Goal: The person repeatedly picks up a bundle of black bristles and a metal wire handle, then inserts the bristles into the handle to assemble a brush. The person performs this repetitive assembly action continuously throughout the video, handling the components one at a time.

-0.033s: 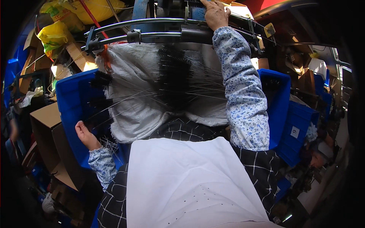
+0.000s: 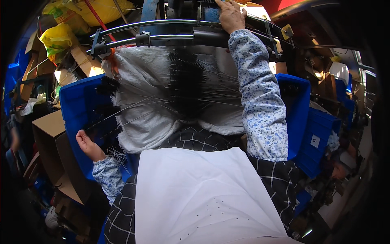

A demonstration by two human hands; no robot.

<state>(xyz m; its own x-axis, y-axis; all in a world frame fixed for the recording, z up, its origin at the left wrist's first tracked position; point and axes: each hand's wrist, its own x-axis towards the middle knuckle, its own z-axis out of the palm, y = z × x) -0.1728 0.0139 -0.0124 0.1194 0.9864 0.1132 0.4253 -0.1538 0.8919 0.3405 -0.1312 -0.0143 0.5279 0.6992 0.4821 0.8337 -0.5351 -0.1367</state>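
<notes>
My left hand (image 2: 87, 145) is at the left, beside a blue bin. Its thumb and fingers are pinched at the end of a thin black bristle brush (image 2: 95, 124) with a wire stem. My right hand (image 2: 232, 17) reaches forward to the machine (image 2: 211, 15), against its blue part. Its fingers are bent and partly cut off by the upper edge, so what they hold is hidden. Across a white woven sack (image 2: 142, 122) over my lap lies a thick pile of black wire brushes (image 2: 185, 81), their stems fanning out to both sides.
Chrome rails (image 2: 170, 37) cross in front of the machine. The left blue bin (image 2: 75, 105) holds loose wire stems (image 2: 118, 156); another blue bin (image 2: 296, 105) stands at the right. An open cardboard box (image 2: 50, 124) and yellow bags (image 2: 59, 38) are at the left.
My left hand has shifted slightly left, and the brush end at its fingertips has moved the same way. The right forearm has moved very slightly right; the pile looks the same.
</notes>
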